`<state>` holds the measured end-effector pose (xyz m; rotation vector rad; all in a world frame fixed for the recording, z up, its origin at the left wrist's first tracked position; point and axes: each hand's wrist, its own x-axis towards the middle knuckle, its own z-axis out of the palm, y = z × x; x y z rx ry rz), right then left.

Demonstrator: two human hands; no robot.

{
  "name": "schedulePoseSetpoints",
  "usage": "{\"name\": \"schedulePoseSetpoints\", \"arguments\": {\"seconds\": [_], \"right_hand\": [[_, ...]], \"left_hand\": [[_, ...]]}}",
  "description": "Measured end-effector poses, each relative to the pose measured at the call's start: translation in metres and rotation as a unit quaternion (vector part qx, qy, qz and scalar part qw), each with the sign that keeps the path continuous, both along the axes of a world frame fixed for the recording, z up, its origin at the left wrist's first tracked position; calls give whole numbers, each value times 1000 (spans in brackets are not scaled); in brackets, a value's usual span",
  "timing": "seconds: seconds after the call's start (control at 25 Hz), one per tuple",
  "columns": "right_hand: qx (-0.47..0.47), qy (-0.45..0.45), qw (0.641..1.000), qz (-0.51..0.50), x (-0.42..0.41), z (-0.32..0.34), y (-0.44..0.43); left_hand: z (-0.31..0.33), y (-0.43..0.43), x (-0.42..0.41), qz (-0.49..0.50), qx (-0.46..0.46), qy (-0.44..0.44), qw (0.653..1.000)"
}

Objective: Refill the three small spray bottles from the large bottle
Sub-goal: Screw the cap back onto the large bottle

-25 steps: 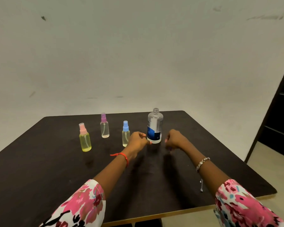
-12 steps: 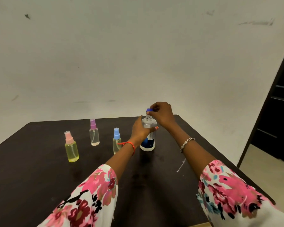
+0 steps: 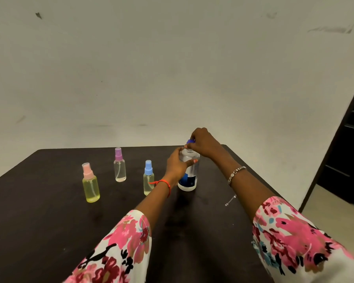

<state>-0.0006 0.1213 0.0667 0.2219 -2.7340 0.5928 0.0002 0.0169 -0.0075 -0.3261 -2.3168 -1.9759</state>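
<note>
Left hand (image 3: 177,164): fingers wrapped round clear plastic large bottle (image 3: 189,176).
Right hand (image 3: 202,142): fingertips pinch small blue cap (image 3: 190,141) over its neck.

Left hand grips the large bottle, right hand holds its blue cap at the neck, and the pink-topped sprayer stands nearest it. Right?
No: the head view shows the blue-topped sprayer nearest the large bottle; the pink-topped sprayer is farthest from it. The left hand grips the bottle and the right hand holds the blue cap, as stated.

Scuffed pale wall (image 3: 172,68); dark table (image 3: 39,221); dark doorway (image 3: 347,156) right; light floor (image 3: 339,203).
</note>
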Motion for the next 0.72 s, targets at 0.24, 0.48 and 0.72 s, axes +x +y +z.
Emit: {"name": "schedulePoseSetpoints", "arguments": {"seconds": [0.24,0.48,0.72], "right_hand": [[62,-7,998,-32,0,0,-8],[59,-54,996,45,2,17,-3],[145,-27,989,-29,-2,3,-6]], "left_hand": [[2,0,3,-7,0,11,1000],[5,0,4,-7,-12,9,1000],[4,0,5,-6,-13,18,1000]]}}
